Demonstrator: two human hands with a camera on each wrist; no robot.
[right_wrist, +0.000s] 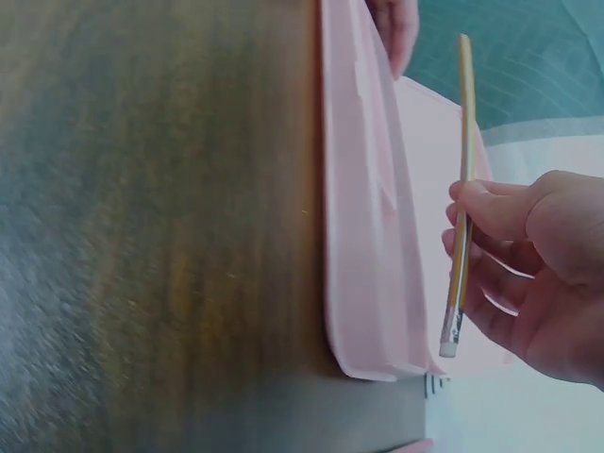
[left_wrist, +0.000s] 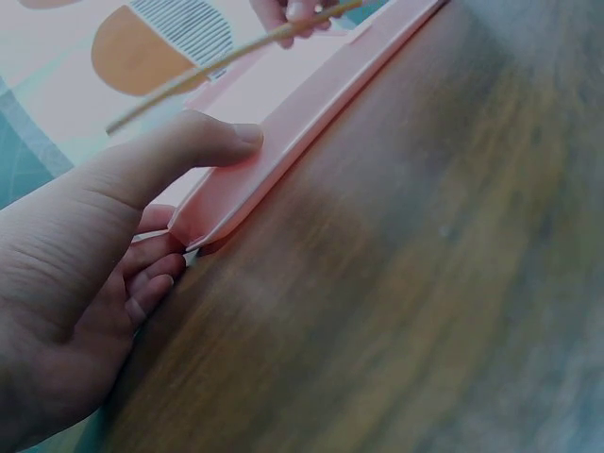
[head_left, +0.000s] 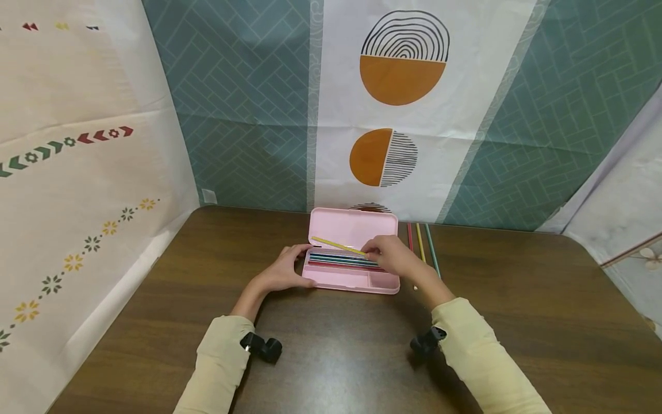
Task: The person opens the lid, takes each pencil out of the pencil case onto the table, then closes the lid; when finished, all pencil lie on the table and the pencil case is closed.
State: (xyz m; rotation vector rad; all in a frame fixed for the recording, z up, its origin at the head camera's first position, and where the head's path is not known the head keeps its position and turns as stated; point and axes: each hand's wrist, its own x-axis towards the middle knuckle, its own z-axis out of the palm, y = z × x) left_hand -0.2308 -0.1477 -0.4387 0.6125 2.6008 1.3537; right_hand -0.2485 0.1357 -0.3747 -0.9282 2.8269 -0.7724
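One yellow pencil (head_left: 336, 245) is pinched by the right hand (head_left: 390, 253) over the pink case (head_left: 338, 278), centre frame; the case's left end is gripped by the left hand (head_left: 284, 269), fingers curled. Stowing is judged in hand: alignment with the row of pencils (head_left: 336, 265), then lowering, seems called for.

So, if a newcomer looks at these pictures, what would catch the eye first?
Probably the open pink case on the dark table, its left end held by the left grip. Next, perhaps, the yellow pencil that the right grip holds over it. Behind, the orange half-circles stand out on the white panel.
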